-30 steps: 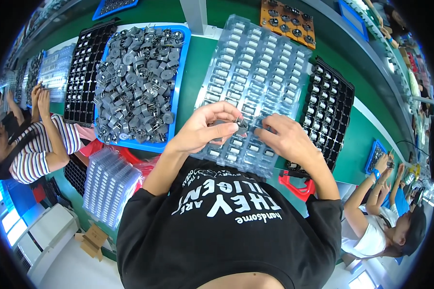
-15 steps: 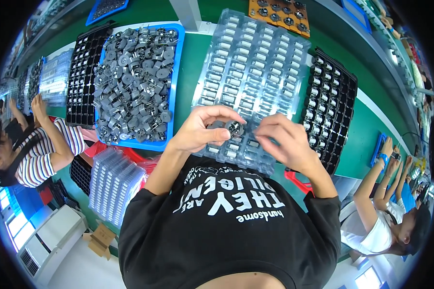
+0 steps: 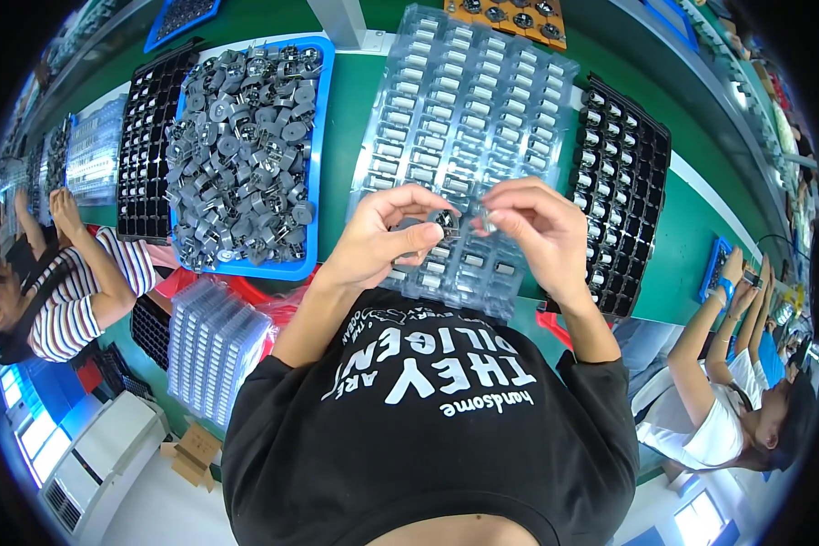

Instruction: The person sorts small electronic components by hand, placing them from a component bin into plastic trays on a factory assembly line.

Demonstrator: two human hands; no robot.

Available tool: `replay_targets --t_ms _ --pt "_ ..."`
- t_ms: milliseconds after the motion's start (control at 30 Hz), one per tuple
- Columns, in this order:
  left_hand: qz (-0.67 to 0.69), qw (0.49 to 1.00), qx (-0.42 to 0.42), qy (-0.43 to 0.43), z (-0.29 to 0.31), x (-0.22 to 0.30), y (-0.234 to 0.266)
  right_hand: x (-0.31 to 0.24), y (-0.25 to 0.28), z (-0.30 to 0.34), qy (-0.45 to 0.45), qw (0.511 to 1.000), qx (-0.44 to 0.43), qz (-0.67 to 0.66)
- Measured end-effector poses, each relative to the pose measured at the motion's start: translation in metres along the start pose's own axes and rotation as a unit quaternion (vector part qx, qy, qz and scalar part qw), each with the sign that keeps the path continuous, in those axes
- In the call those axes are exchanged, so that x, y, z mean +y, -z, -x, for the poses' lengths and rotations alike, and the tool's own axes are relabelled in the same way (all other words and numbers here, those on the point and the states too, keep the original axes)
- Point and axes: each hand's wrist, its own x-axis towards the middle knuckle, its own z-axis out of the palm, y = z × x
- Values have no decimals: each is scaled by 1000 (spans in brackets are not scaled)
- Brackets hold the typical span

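Note:
Between the thumb and fingers of my left hand (image 3: 384,238) is a grey round plastic housing (image 3: 411,224) with metal parts showing in its open end. Close beside it, my right hand (image 3: 541,232) pinches a small shiny metal piece (image 3: 486,220), partly hidden by the fingertips. Both hands hover above the near part of a clear blister tray (image 3: 469,91), whose pockets hold rows of small silver cylindrical parts. To the left stands a blue bin (image 3: 315,136) heaped with similar grey housings (image 3: 237,155) that have metal prongs.
Black pocket trays (image 3: 651,182) with silver parts flank the work place. An orange board (image 3: 560,27) with round parts lies at the back. Stacked clear trays (image 3: 211,346) sit low left. A person in striped sleeves (image 3: 91,305) works at left, others at right.
My right hand has risen slightly and turned, its fingertips now pinching the small metal piece close to the housing. The housing in my left hand has tilted. The whole view has shifted a little.

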Motion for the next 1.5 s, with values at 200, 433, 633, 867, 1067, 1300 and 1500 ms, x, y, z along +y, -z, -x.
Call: replay_targets --t_ms 200,433,633,867,1067,1300,1500 --pt "34 998 31 35 -6 -9 -10 13 1 -3 -188 973 60 -115" --pt "73 996 40 41 -6 -12 -8 0 1 3 -173 983 41 -45" --pt "59 997 9 44 1 -4 -8 -19 -3 5 170 933 -5 316" --pt "30 999 -5 24 8 2 -9 -23 -10 0 385 838 -52 385" --pt "23 999 -11 27 9 2 -12 -20 -9 1 409 823 -54 390" --pt "18 999 -1 28 2 -3 -16 -19 -8 6 345 865 -49 362" --pt "-60 996 67 -14 -5 -16 -33 5 -27 30 77 982 143 100"
